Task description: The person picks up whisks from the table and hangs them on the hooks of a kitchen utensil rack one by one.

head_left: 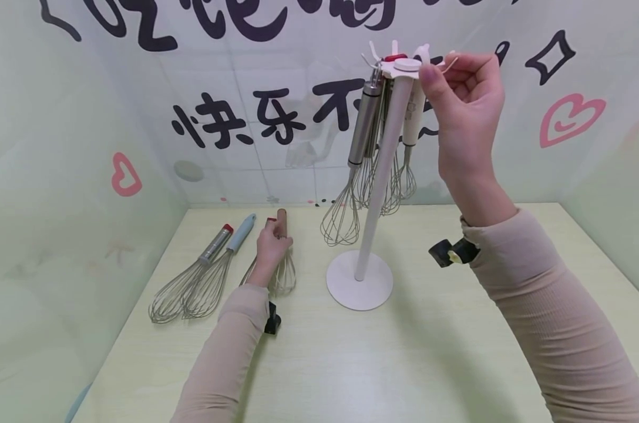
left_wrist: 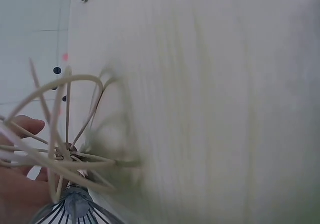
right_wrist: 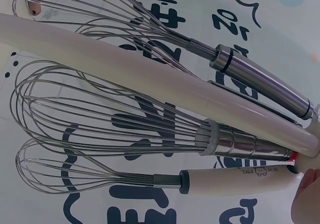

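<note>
A white whisk stand rises from a round base, with several whisks hanging from its top. My right hand pinches the stand's hooked top at its right edge, thumb in front. Close to that hand hangs a white-handled whisk; a steel-handled whisk hangs on the other side of the pole. On the table to the left, my left hand grips a whisk with a wooden handle; its wire loops fill the near part of the left wrist view. Under that hand lies another whisk, red at its handle end.
Further left on the table lie a steel-handled whisk with a red end and a blue-handled whisk, their wires overlapping. A wall sheet with black lettering and pink hearts stands behind the table; pale sheets close the sides.
</note>
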The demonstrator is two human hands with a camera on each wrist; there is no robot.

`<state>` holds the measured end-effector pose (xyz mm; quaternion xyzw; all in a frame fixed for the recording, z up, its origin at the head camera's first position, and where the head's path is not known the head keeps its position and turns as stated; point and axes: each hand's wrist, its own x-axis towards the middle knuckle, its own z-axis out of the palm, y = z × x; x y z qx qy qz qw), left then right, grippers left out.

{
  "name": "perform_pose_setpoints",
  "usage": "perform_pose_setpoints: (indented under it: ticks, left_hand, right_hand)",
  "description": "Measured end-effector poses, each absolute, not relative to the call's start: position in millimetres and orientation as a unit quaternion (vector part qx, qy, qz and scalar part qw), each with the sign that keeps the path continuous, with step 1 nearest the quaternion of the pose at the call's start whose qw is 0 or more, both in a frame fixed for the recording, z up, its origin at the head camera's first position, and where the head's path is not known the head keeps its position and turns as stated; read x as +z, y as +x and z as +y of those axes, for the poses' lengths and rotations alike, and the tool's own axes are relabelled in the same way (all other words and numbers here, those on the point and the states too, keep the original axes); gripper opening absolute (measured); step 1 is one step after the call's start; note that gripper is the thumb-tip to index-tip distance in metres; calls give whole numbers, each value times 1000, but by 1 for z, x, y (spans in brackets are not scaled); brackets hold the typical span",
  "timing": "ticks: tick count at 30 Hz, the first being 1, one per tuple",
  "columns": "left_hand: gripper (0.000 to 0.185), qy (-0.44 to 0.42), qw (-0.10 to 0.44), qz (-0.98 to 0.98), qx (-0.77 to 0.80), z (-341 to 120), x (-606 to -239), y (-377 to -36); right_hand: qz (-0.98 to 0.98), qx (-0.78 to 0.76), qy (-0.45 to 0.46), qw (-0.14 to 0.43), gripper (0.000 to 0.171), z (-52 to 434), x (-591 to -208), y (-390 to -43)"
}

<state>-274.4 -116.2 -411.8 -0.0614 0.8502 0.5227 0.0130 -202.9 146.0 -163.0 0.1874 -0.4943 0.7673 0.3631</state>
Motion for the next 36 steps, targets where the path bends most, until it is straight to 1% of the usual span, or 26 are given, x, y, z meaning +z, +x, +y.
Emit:
perform_pose_setpoints:
  ticks: [4, 7, 17, 29, 36]
  left_hand:
    - [57, -58, 20, 858, 509, -116, -412, -274]
    - [59, -54, 21, 864, 500, -116, -412, -273]
    - [64, -38, 25, 884, 465, -117, -415, -274]
    - [62, -30, 39, 908, 417, -115, -415, -275]
    - [65, -25, 40, 908, 416, -113, -416, -273]
  right_hand:
    - [-500, 756, 186, 379, 25, 146, -164, -204]
    - [-503, 751, 186, 385, 25, 146, -165, -204]
    - [-506, 748, 190, 384, 25, 146, -165, -204]
    - [-506, 748, 190, 385, 25, 147, -165, -204]
    - [-504, 750, 192, 383, 26, 147, -165, -204]
